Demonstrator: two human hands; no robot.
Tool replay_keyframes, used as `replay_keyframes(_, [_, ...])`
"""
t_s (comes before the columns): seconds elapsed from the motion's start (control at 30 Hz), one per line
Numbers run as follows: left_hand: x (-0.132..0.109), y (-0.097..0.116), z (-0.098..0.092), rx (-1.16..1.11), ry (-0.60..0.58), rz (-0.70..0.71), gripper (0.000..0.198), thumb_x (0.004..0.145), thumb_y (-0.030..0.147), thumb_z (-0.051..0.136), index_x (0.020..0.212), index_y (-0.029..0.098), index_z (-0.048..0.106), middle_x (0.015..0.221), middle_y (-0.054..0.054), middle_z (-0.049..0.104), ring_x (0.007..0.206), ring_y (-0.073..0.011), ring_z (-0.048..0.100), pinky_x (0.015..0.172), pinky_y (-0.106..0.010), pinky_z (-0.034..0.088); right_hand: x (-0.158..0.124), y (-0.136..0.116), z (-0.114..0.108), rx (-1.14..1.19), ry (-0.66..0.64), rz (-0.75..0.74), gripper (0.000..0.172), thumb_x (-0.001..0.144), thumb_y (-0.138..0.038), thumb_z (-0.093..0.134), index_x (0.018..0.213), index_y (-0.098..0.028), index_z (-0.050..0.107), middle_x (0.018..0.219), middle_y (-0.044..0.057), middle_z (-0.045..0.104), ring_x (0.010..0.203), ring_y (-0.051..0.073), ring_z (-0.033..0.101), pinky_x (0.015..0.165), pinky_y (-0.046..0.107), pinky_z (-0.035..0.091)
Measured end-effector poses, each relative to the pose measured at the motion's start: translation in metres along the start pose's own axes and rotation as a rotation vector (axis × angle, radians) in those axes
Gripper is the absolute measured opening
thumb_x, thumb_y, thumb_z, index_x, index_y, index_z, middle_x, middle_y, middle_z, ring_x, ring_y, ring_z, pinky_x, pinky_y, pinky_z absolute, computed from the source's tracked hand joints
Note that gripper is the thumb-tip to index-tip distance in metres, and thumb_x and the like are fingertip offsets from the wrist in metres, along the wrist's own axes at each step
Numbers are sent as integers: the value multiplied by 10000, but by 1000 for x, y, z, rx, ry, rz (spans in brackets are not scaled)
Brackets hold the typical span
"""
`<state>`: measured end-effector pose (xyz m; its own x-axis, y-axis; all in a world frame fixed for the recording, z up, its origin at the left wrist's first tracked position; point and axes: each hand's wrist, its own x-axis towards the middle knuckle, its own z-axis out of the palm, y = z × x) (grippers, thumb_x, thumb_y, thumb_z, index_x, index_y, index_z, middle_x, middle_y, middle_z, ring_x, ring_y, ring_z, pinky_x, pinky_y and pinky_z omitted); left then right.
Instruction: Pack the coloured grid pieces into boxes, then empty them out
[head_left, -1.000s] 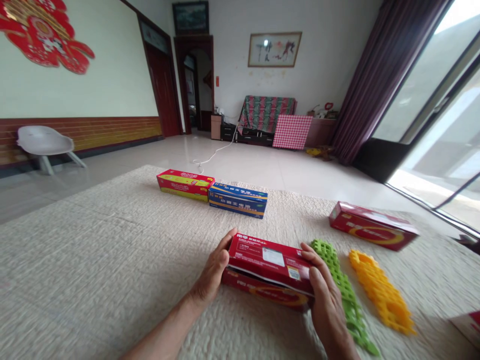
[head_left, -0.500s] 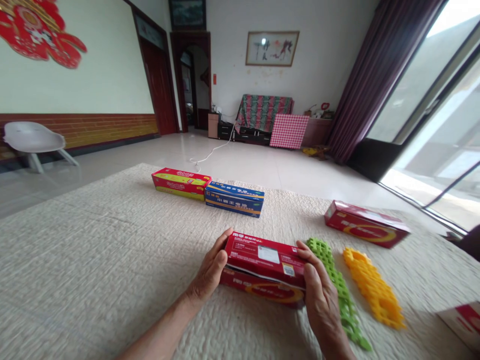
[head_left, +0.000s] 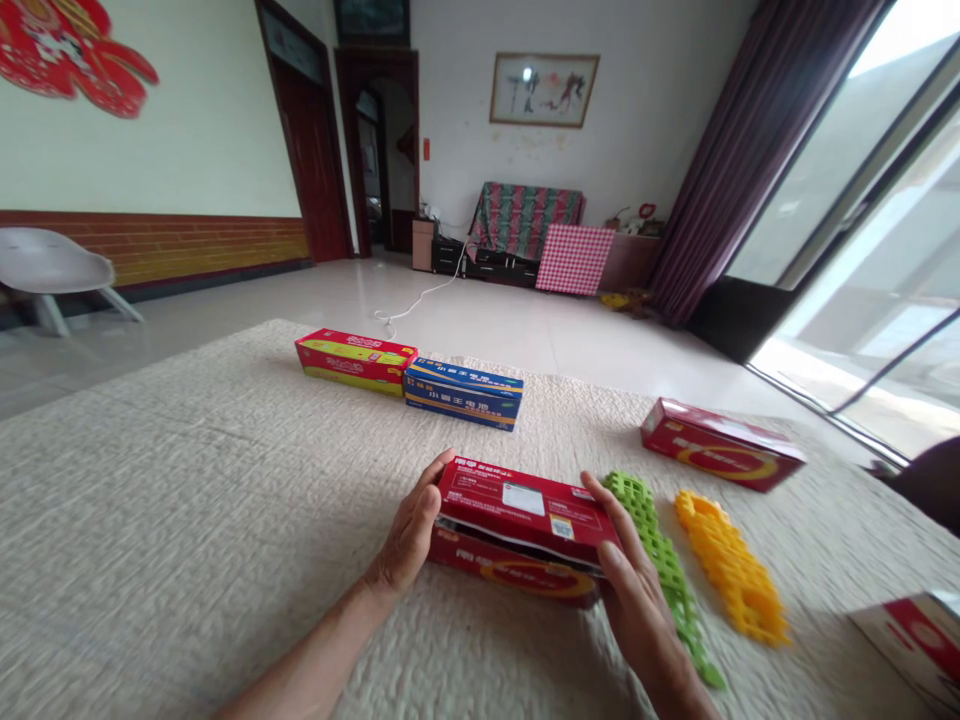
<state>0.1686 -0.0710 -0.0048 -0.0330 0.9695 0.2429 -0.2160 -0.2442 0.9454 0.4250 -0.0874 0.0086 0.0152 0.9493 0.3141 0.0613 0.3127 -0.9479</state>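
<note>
A long red cardboard box [head_left: 517, 580] sits on the beige quilted cover in front of me, its printed lid flap [head_left: 491, 498] slightly raised along the front edge, with a dark gap below. My left hand [head_left: 409, 530] grips the box's left end, thumb on the near side and fingers behind. At the other end, my right hand [head_left: 626, 570] holds the right side, its fingers lying along the lid's corner. Just right of that hand lies a green plastic lattice strip [head_left: 660, 560], and beyond it a yellow plastic lattice strip [head_left: 731, 565].
A red-and-yellow box [head_left: 352, 365] and a blue box [head_left: 463, 395] stand end to end farther back. Another red box [head_left: 720, 445] lies at right, and a white-and-red box [head_left: 911, 635] at the lower right edge. A white chair [head_left: 56, 265] stands on the tiled floor.
The view has shifted slightly. My right hand has slid a little over the lid's right end, and the gap under the front flap looks wider. My left hand keeps its hold.
</note>
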Motion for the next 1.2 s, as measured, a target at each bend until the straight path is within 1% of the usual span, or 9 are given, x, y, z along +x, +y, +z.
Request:
replay_keyframes(0.07, [0,1,0,17,5,7,598,945,592,398,1424,242,472,1470,-60,517,1377,-273,436,1164,-412,314,1,-3,0,-3,14,42,562,903,-538,524,1424,-330,487,1448,52,541,1383,316,428,1076,507,424])
replay_keyframes(0.13, [0,3,0,28,8,10,605,939,596,411,1422,238,478,1473,-60,515,1387,-274,423,1163,-408,316,1,-4,1,-7,22,65,554,901,-539,527,1411,-324,500,1471,49,517,1375,315,437,1069,493,434])
replay_keyframes(0.3, [0,4,0,10,19,2,605,927,599,439,1411,242,499,1473,-62,515,1391,-285,419,1166,-419,310,0,-3,2,-32,26,38,527,893,-519,544,1377,-313,517,1530,53,441,1359,328,451,1081,506,411])
replay_keyframes(0.47, [-1,0,-3,-23,20,-4,564,921,566,479,1397,265,518,1498,-51,486,1405,-290,401,1187,-435,267,-1,-1,2,-111,22,-17,496,874,-498,576,1335,-319,537,1540,40,428,1415,326,370,1144,517,316])
replay_keyframes(0.67, [-2,3,-2,-65,2,-23,568,911,527,510,1409,254,509,1473,-56,516,1396,-300,412,1175,-437,287,-1,0,3,-161,21,-75,460,895,-444,558,1336,-315,532,1546,29,417,1449,307,309,1177,494,247])
replay_keyframes(0.83, [-4,7,0,-57,-7,-18,534,926,477,493,1412,256,505,1474,-37,518,1399,-284,407,1168,-418,293,-2,-1,5,-191,39,-89,467,901,-428,550,1352,-305,525,1527,34,442,1435,299,338,1174,473,258])
replay_keyframes(1.03, [-7,8,-1,-49,-5,-58,581,888,482,538,1422,258,494,1449,-42,545,1375,-306,436,1169,-434,285,-2,-1,4,-142,15,-63,439,923,-414,522,1346,-297,510,1552,50,395,1454,306,294,1183,525,209])
replay_keyframes(1.1, [-7,8,-1,-60,-17,-76,595,879,478,545,1429,260,485,1436,-46,558,1354,-314,461,1157,-448,302,-2,-2,5,-149,23,-72,432,927,-407,517,1346,-302,511,1551,45,398,1453,307,295,1179,526,218])
replay_keyframes(1.2, [-8,7,-2,-61,4,-79,588,871,467,548,1420,261,499,1449,-44,545,1366,-318,444,1164,-450,291,-3,-3,7,-162,37,-89,417,927,-398,517,1333,-302,523,1542,44,411,1446,305,313,1170,518,247])
